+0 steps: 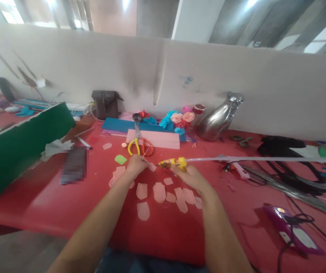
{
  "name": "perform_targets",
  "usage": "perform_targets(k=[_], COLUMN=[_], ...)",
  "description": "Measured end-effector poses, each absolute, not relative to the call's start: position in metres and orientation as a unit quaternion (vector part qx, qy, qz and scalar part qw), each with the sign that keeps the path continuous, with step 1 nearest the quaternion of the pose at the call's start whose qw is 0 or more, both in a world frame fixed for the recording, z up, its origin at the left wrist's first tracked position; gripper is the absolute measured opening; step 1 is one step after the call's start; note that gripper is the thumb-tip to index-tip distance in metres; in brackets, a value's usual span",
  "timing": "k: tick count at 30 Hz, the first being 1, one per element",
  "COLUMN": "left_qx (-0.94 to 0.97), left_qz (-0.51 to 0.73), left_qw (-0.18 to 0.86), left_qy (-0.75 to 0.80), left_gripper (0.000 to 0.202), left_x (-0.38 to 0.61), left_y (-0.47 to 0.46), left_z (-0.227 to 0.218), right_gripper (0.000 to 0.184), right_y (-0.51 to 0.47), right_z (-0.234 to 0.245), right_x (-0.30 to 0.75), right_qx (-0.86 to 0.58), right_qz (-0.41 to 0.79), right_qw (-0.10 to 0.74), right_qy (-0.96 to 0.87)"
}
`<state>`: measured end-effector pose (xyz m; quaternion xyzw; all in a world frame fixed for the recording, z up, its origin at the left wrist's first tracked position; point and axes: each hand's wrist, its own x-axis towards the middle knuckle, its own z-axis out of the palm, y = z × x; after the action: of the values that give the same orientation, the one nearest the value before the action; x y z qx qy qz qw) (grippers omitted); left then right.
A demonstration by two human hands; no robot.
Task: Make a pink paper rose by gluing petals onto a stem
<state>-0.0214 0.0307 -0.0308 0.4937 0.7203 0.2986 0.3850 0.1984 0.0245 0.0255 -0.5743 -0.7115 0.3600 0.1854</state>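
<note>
My left hand [136, 166] pinches a thin stick or wire and a small pink paper petal [152, 167]. In my right hand [192, 177] is a yellow hot glue gun [180, 163], its dirty nozzle pointing left, close to that petal. A long translucent glue stick [202, 159] runs out of the gun's back to the right. Several cut pink petals [159, 192] lie on the red table below my hands, some overlapping. A green paper leaf [120, 159] rests left of my left hand. Just beyond are scissors [134, 147] with yellow and red handles.
Behind lie folded pink paper [163, 139], blue sheets [117, 124] and paper flowers [188, 116]. A shiny metal jug [218, 119] stands near the wall. At left is a green board [23, 148]; at right, a pink tool [241, 170] and a purple device [293, 229] with black cords.
</note>
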Motion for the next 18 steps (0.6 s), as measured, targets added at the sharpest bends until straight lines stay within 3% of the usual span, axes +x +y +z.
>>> perform_targets(k=[7, 18], left_qx=[0.504, 0.529], left_qz=[0.310, 0.302], left_qw=[0.383, 0.384], left_qy=[0.709, 0.694], left_gripper=[0.009, 0.008], left_x=[-0.020, -0.020], left_y=[0.029, 0.026], left_z=[-0.025, -0.022], right_gripper=[0.044, 0.041], right_y=[0.025, 0.027], right_z=[0.024, 0.013], right_x=[0.195, 0.192], right_qx=[-0.513, -0.546], right_qz=[0.351, 0.311], right_qw=[0.170, 0.161], right_qy=[-0.765, -0.761])
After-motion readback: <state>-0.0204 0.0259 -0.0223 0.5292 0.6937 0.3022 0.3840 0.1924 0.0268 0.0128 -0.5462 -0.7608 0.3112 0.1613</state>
